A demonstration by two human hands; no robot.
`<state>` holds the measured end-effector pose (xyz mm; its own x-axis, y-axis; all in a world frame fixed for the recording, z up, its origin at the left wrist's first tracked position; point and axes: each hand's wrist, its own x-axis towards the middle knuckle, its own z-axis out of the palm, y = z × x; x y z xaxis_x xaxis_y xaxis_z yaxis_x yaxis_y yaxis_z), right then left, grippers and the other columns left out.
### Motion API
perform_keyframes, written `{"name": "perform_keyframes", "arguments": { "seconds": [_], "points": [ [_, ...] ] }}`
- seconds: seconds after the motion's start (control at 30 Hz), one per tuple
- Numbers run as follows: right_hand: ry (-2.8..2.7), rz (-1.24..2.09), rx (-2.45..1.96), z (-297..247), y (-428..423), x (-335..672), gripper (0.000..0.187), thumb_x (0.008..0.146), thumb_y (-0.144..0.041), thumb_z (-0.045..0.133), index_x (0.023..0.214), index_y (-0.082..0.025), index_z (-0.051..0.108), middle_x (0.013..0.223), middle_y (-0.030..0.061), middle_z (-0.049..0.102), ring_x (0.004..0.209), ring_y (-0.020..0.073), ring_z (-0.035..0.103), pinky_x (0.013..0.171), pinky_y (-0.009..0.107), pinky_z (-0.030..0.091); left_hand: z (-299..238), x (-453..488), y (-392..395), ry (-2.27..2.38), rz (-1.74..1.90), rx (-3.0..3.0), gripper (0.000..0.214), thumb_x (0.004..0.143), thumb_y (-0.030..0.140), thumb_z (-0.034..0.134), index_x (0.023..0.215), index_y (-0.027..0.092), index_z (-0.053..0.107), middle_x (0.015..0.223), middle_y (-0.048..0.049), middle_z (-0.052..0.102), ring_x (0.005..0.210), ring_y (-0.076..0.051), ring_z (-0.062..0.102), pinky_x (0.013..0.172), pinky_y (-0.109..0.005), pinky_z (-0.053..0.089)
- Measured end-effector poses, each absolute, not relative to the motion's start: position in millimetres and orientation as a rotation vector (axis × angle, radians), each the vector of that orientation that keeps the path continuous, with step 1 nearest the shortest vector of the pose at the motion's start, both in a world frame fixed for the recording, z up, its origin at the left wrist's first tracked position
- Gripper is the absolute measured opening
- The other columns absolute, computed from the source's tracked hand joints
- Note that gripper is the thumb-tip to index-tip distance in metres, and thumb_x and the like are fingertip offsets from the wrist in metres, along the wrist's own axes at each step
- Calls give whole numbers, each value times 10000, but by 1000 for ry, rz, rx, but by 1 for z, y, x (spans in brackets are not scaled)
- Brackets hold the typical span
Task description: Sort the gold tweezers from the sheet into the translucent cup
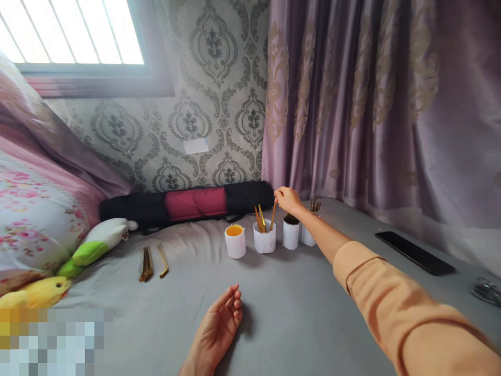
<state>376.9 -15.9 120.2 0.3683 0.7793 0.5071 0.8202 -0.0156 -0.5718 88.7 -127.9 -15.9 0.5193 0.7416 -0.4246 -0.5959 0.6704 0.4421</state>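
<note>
My right hand (287,199) reaches out and pinches the top of a thin copper-coloured straw (273,216). The straw's lower end is inside a white cup (265,242), where several gold and copper straws (261,218) lean. Left of it stands a white cup with an orange inside (235,244). To the right are a white cup with a dark rim (290,235) and another white cup holding brown sticks (309,235), partly behind my forearm. My left hand (219,326) rests palm up nearer me, fingers loosely curled, holding nothing.
Bent gold straws (146,265) lie on the grey sheet (129,318) at left, beside plush toys (94,245). A long black and maroon bag (195,202) lies along the wall. A black phone (415,253) and a clear object (485,290) are at right, near the curtain (336,104).
</note>
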Motion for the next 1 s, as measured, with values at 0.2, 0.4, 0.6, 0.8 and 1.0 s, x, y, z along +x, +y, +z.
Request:
{"name": "perform_keyframes", "arguments": {
  "seconds": [0.2, 0.4, 0.6, 0.8, 1.0],
  "points": [
    [-1492, -6, -1806, 118, -14, 367, 231, 811, -260, 418, 726, -177, 616, 666, 13, 654, 539, 88, 556, 518, 176, 374, -14, 89, -128, 643, 814, 255, 121, 748, 81, 533, 865, 108, 533, 711, -21, 556, 541, -63, 529, 459, -168, 441],
    [-1561, 38, -1855, 114, -10, 359, 218, 804, -233, 424, 734, -168, 620, 661, 17, 650, 558, 89, 560, 542, 173, 365, -16, 89, -127, 624, 808, 257, 128, 751, 84, 531, 878, 101, 533, 721, -24, 552, 551, -64, 527, 467, -171, 445],
    [-1586, 79, -1926, 109, -6, 356, 246, 815, -248, 411, 780, -152, 634, 670, 34, 655, 563, 95, 570, 541, 171, 360, -16, 89, -128, 627, 810, 256, 135, 747, 85, 537, 880, 101, 525, 716, -18, 545, 548, -62, 520, 460, -167, 437],
    [-1586, 84, -1974, 107, -5, 355, 263, 826, -260, 406, 796, -148, 642, 717, 46, 660, 604, 95, 578, 553, 165, 357, -15, 90, -128, 625, 813, 251, 131, 743, 84, 541, 870, 104, 524, 732, -24, 547, 556, -68, 522, 482, -179, 450],
    [-1535, 82, -2035, 100, 1, 355, 248, 826, -290, 450, 827, -144, 649, 758, 67, 663, 666, 110, 594, 597, 169, 369, -16, 90, -127, 626, 809, 249, 133, 744, 82, 537, 875, 102, 523, 725, -23, 543, 555, -67, 518, 481, -178, 448]
  ]
}}
